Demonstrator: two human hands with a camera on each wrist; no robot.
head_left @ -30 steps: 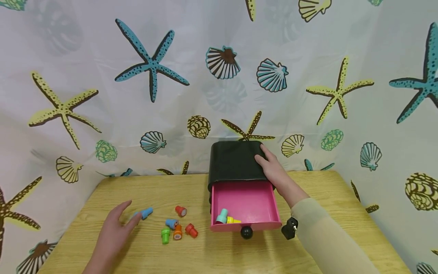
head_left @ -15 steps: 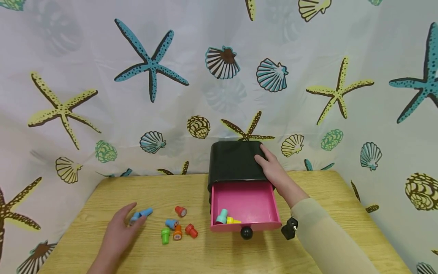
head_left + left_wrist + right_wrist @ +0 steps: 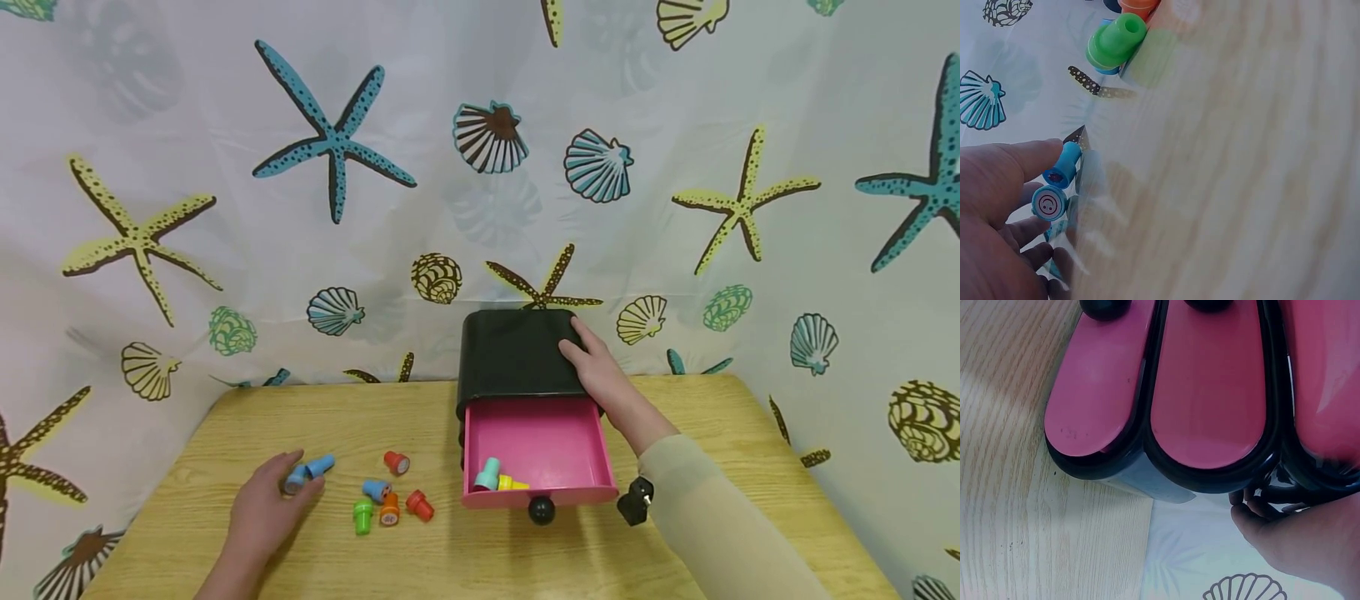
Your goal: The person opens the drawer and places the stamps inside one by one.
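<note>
Two blue stamps (image 3: 321, 465) lie close together on the wooden table (image 3: 487, 558). My left hand (image 3: 294, 483) pinches the nearer blue stamp (image 3: 1063, 165) between thumb and fingers; a second one with a smiley face (image 3: 1049, 202) sits against my fingers. A black cabinet (image 3: 513, 350) stands at the back with its pink drawer (image 3: 540, 497) pulled out. A teal stamp (image 3: 489, 472) and a yellow stamp (image 3: 512, 482) lie inside it. My right hand (image 3: 581, 354) grips the cabinet's top right corner, fingertips (image 3: 1247, 501) curled on its black shell.
Several loose stamps lie between my left hand and the drawer: red (image 3: 396, 462), blue (image 3: 375, 489), green (image 3: 363, 515), orange (image 3: 389, 509), red (image 3: 420, 504). A black knob (image 3: 541, 509) juts from the drawer front. A sea-print curtain (image 3: 337, 208) backs the table.
My left hand drew back a little and its fingers curled round the nearer blue stamp. The right hand and the drawer stayed where they were.
</note>
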